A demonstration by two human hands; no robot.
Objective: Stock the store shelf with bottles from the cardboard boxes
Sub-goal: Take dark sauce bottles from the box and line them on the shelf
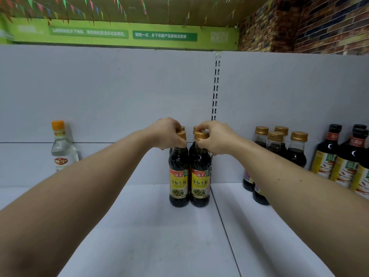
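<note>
On the white metal shelf [149, 226] two dark, gold-capped, yellow-labelled bottles stand upright, touching. The left hand [166, 134] curls its fingers round the left bottle [179, 176] at the neck, and the right hand [216, 136] likewise grasps the right bottle [200, 176]. A clear orange-capped bottle [63, 150] stands well to the left.

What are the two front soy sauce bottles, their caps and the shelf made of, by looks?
Left front bottle and right front bottle: clear glass or plastic, cannot tell which; glossy highlights, dark liquid shows through. Gold caps: likely plastic or thin metal, soft metallic sheen. Shelf: probably painted sheet metal; flat matte white, straight panel seam.
</note>
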